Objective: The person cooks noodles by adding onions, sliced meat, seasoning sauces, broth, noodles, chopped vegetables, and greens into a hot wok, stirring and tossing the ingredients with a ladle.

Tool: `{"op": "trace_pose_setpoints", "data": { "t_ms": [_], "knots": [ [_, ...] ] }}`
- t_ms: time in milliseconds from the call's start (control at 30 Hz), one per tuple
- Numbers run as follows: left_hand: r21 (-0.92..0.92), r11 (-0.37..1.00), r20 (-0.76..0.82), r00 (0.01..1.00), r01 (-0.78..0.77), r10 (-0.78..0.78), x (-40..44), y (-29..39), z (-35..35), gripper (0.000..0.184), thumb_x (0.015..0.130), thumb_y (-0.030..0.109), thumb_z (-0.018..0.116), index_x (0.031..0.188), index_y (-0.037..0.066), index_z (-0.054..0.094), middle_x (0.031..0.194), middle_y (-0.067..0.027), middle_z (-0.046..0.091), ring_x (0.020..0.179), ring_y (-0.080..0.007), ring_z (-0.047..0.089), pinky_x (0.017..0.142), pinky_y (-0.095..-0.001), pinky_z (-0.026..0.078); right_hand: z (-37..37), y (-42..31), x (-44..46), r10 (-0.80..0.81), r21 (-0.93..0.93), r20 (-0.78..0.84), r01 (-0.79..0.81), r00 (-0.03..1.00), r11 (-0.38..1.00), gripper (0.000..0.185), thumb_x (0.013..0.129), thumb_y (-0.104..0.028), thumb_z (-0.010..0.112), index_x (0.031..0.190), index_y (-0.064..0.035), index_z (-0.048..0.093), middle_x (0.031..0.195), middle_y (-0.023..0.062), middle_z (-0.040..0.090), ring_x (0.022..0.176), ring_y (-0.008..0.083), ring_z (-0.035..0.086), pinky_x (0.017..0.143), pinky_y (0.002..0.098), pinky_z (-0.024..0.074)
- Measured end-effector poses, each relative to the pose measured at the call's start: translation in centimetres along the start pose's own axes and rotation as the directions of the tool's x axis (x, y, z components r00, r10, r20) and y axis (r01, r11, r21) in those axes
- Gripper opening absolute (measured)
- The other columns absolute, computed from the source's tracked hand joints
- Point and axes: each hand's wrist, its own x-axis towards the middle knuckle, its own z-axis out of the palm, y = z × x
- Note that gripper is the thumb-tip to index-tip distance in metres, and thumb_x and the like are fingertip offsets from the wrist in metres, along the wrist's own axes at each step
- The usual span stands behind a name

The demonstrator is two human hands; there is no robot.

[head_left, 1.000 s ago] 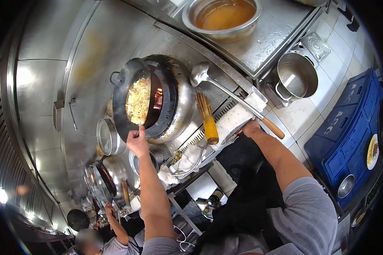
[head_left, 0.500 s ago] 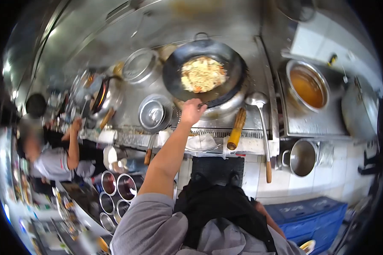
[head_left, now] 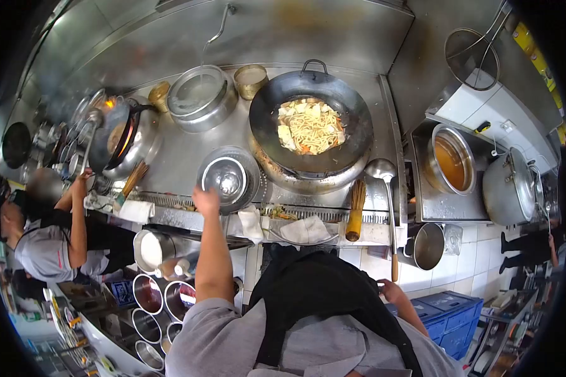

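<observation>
My left hand (head_left: pixel 206 200) is at the near left rim of a stack of steel bowls (head_left: pixel 225 178) on the stove top. Blur on its fingers hides whether they grip the rim. A black wok (head_left: pixel 264 119) sits on its burner, with noodles (head_left: pixel 314 129) mixed with pale chunks and orange bits inside. Low at my right side, my right hand (head_left: pixel 392 293) is curled, and a small dark thing shows at its fingertips. A ladle (head_left: pixel 387 201) and a bamboo wok brush (head_left: pixel 355 217) lie right of the wok, away from both hands.
A lidded steel pot (head_left: pixel 201 116) and a brass-coloured pot (head_left: pixel 250 81) stand behind the bowls. To the right are a pot of brown liquid (head_left: pixel 462 166) and a large lidded pot (head_left: pixel 506 195). White cloths (head_left: pixel 305 230) lie along the front edge. Another person (head_left: pixel 50 242) works at the left.
My left hand has let go of the wok's near edge and moved left to the steel bowls. The wok stays on the burner. The view has shifted, and more of my right hand shows.
</observation>
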Motion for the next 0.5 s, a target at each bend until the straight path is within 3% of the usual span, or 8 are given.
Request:
{"op": "trace_pose_setpoints", "data": {
  "t_ms": [33,100,133,167,233,267,400,500],
  "knots": [
    [0.016,0.992,0.098,0.987,0.123,-0.123,1.4,-2.1,0.5,0.065,0.077,0.024,0.068,0.130,-0.007,0.047,0.121,-0.0287,0.058,0.117,-0.0421,0.056,0.102,-0.0487,0.043,-3.2,-6.9,1.0,0.336,0.415,0.029,-0.317,0.941,0.853,0.037,0.087,-0.014,0.064,0.121,-0.0003,0.059,0.098,0.0142,0.069,0.083,0.0202,0.071,0.072,0.0307,0.0565],
    [0.011,0.994,0.207,0.973,0.105,-0.105,2.3,-4.5,1.8,0.066,0.075,0.024,0.068,0.130,-0.008,0.047,0.121,-0.0296,0.058,0.115,-0.0442,0.057,0.101,-0.0484,0.044,-6.2,-10.8,2.7,0.281,0.325,0.100,-0.298,0.955,0.897,0.036,0.090,-0.014,0.060,0.124,-0.0006,0.057,0.095,0.0162,0.069,0.077,0.0203,0.071,0.070,0.0314,0.0570],
    [0.007,0.996,0.302,0.949,0.091,-0.089,2.6,-5.3,2.5,0.068,0.074,0.024,0.068,0.130,-0.008,0.047,0.122,-0.0305,0.058,0.113,-0.0463,0.058,0.101,-0.0481,0.045,-8.7,-15.5,3.9,0.486,0.393,0.156,-0.505,0.860,0.768,0.036,0.094,-0.013,0.056,0.128,-0.0014,0.054,0.090,0.0187,0.069,0.072,0.0207,0.071,0.066,0.0319,0.0568],
    [0.007,0.996,0.312,0.946,0.084,-0.082,2.8,-6.0,3.4,0.068,0.074,0.024,0.068,0.130,-0.008,0.047,0.122,-0.0305,0.058,0.113,-0.0463,0.058,0.101,-0.0481,0.045,-10.2,-17.2,4.7,0.472,0.408,0.140,-0.485,0.870,0.773,0.038,0.096,-0.015,0.054,0.131,-0.0023,0.051,0.084,0.0186,0.069,0.066,0.0213,0.070,0.061,0.0326,0.0559],
    [-0.146,0.954,0.237,0.945,0.263,-0.224,2.3,-5.2,3.6,0.055,0.076,0.016,0.071,0.122,-0.007,0.050,0.105,-0.0192,0.065,0.090,-0.0318,0.067,0.064,-0.0435,0.060,-12.1,-17.9,5.6,0.467,0.546,0.056,-0.418,0.882,0.726,0.038,0.095,-0.015,0.056,0.130,-0.0027,0.052,0.084,0.0177,0.069,0.064,0.0211,0.069,0.059,0.0322,0.0548],
    [-0.274,0.884,0.287,0.909,0.379,-0.301,1.5,-3.8,2.6,0.049,0.076,0.011,0.069,0.119,-0.004,0.051,0.099,-0.0170,0.064,0.080,-0.0257,0.067,0.049,-0.0351,0.059,-12.9,-18.2,5.9,0.505,0.530,0.018,-0.437,0.863,0.727,0.038,0.094,-0.015,0.056,0.130,-0.0027,0.052,0.083,0.0167,0.069,0.064,0.0210,0.069,0.058,0.0321,0.0542],
    [-0.394,0.825,0.346,0.897,0.405,-0.275,0.6,-2.7,1.5,0.033,0.078,0.005,0.062,0.108,-0.005,0.050,0.088,-0.0170,0.062,0.064,-0.0235,0.065,0.047,-0.0339,0.060,-14.6,-15.8,6.3,0.508,0.352,-0.087,-0.451,0.857,0.820,0.035,0.094,-0.015,0.056,0.126,-0.0014,0.056,0.081,0.0142,0.068,0.067,0.0197,0.068,0.059,0.0327,0.0541],
    [-0.376,0.851,0.372,0.901,0.366,-0.224,-0.9,-0.4,-1.2,0.033,0.080,0.003,0.060,0.108,-0.007,0.046,0.094,-0.0205,0.062,0.072,-0.0263,0.067,0.048,-0.0353,0.059,-15.5,-13.8,7.4,0.496,0.258,-0.063,-0.466,0.866,0.846,0.031,0.094,-0.018,0.059,0.119,0.0000,0.060,0.083,0.0122,0.069,0.074,0.0185,0.067,0.062,0.0330,0.0555]
  ]
}}
